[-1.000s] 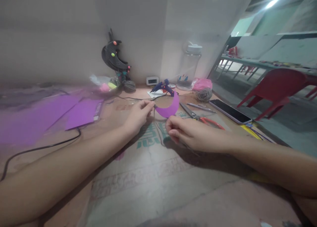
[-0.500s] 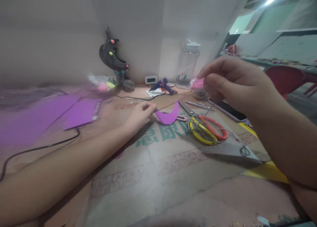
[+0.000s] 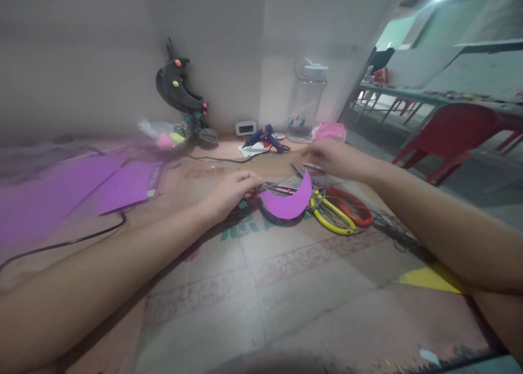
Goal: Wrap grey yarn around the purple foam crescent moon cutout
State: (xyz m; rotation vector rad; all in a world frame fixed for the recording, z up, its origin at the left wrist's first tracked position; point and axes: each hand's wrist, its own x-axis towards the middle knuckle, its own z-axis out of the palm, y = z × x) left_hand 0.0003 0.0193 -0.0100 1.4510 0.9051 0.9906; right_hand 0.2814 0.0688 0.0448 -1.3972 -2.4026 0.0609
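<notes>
My left hand (image 3: 241,191) pinches the left tip of a purple paper crescent (image 3: 286,202), which is raised a little off the covered table. My right hand (image 3: 329,157) is lowered over the far side of the work area, palm down, beside a pen (image 3: 314,168). Its fingers curl downward, and what they hold, if anything, is hidden. Just right of the crescent lie scissors with one yellow and one red handle (image 3: 349,205). Loose grey string is tangled around them and trails under my right forearm.
A blue glue gun (image 3: 267,139), a small digital clock (image 3: 245,128) and a clear bottle (image 3: 306,104) stand at the back. Purple sheets (image 3: 122,191) lie at left, crossed by a black cable (image 3: 77,238). A dark crescent ornament (image 3: 177,88) leans at the wall. A red chair (image 3: 457,134) stands at right.
My right hand has come down and away from me, from up in front of the phone to the tabletop near the pen. The crescent has risen slightly and shifted right with my left hand.
</notes>
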